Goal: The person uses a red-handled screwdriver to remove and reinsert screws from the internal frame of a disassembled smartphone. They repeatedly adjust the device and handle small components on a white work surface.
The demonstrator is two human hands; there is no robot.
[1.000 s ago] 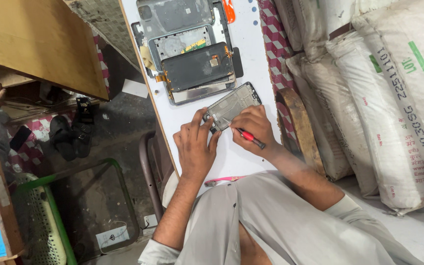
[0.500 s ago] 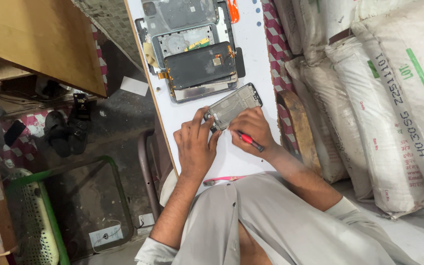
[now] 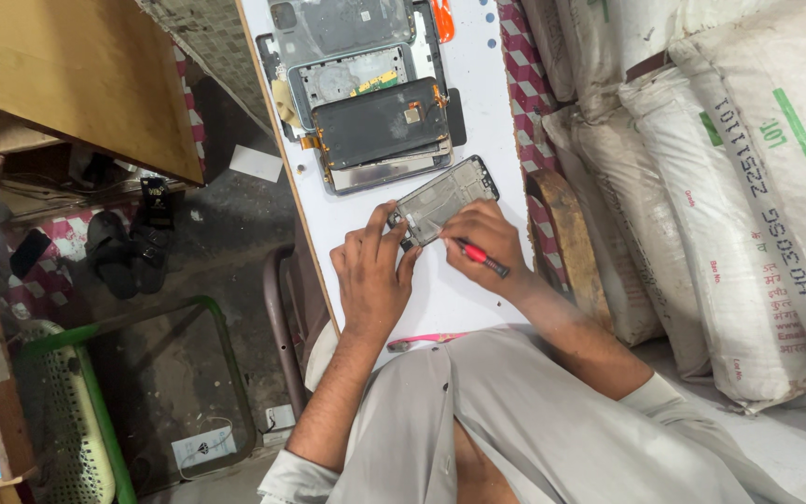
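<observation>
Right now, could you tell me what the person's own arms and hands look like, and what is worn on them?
Both hands, the left hand and the right hand, are bare, with no gloves, rings or watch visible. The forearms are uncovered too. The light grey sleeves of a loose shirt are rolled up near the elbows, and the shirt itself is plain, without markings.

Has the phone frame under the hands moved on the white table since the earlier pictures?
No. The phone frame lies just below the stack of opened phones, as before; only the camera shifted.
</observation>
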